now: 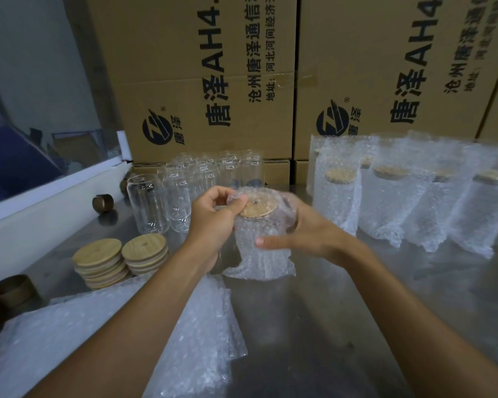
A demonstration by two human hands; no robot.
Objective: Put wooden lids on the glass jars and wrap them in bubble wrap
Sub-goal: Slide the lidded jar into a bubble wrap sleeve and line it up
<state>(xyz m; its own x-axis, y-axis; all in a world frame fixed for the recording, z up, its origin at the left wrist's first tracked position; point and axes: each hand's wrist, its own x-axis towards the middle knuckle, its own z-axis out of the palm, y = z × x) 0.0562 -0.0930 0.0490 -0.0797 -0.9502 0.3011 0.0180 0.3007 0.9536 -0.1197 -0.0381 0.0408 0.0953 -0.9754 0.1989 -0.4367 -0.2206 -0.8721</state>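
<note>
Centre of frame: a lidded jar (260, 242) stands upright on the steel table (342, 311), sleeved in bubble wrap. The left hand (213, 219) pinches the wrap's top edge over the wooden lid (258, 206); the right hand (305, 228) curls round the jar's side, thumb pressed against the wrap. Left: two lid stacks (121, 258) and bare jars (184, 193). Right: wrapped jars (400, 193). Lower left: loose wrap sheets (184, 346).

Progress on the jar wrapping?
Done: wrapped jars stand in a row at right, lids on. In hand: one lidded jar; the left hand tucks wrap at its lid, and the right hand steadies it. Left: bare jars, two lid stacks, spare wrap.
</note>
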